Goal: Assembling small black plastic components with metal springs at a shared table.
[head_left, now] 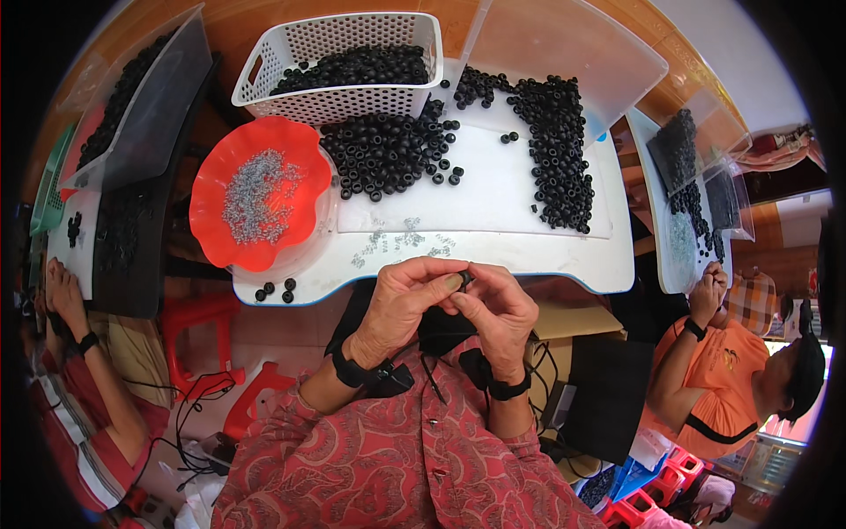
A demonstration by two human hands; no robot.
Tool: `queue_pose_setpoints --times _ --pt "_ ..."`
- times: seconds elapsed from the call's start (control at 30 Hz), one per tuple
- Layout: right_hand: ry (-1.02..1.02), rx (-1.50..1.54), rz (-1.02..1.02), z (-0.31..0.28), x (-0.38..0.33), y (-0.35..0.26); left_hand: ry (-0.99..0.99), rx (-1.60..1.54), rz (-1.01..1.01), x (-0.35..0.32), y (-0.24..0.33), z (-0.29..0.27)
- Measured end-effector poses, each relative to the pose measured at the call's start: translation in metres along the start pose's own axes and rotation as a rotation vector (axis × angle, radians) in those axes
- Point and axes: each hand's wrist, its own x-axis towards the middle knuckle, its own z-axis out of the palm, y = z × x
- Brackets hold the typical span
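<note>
Close to the table's near edge, my left hand [407, 304] and my right hand [499, 316] meet with fingertips pinched around a small black round part [465, 279]. Fingers cover much of it. Just beyond my hands lie several loose clusters of tiny clear-grey pieces [407, 238] on the white table [520, 256]. A red wavy-rimmed bowl [210, 189] at the left holds many more of those pieces. Past the clusters, a heap of black round parts with holes [383, 154] spreads over a white sheet [489, 176].
A white perforated basket [335, 108] of black parts stands at the back. Another strip of black parts [555, 150] runs down the right, beside a tilted clear bin [564, 53]. Co-workers sit at both sides, one in an orange shirt [705, 379]. Red stools [198, 331] stand left.
</note>
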Motion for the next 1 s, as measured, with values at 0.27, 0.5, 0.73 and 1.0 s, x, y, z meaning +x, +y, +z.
queue_pose_setpoints --times 0.27,0.5,0.73,1.0 --pt "-0.008 -0.045 -0.022 -0.0027 -0.0015 0.0025 -0.002 -0.032 -0.022 0.0000 0.0007 -0.0018" --pt "-0.047 -0.072 0.013 -0.0052 0.0013 0.0011 0.011 -0.007 -0.037 0.0004 0.0016 -0.0018" --pt "-0.101 -0.109 0.057 -0.0058 0.0035 -0.0005 0.031 -0.046 -0.066 0.0024 0.0011 -0.0030" --pt "-0.091 -0.087 0.055 -0.0096 0.0035 0.0014 0.004 -0.070 -0.115 0.0017 0.0004 -0.0026"
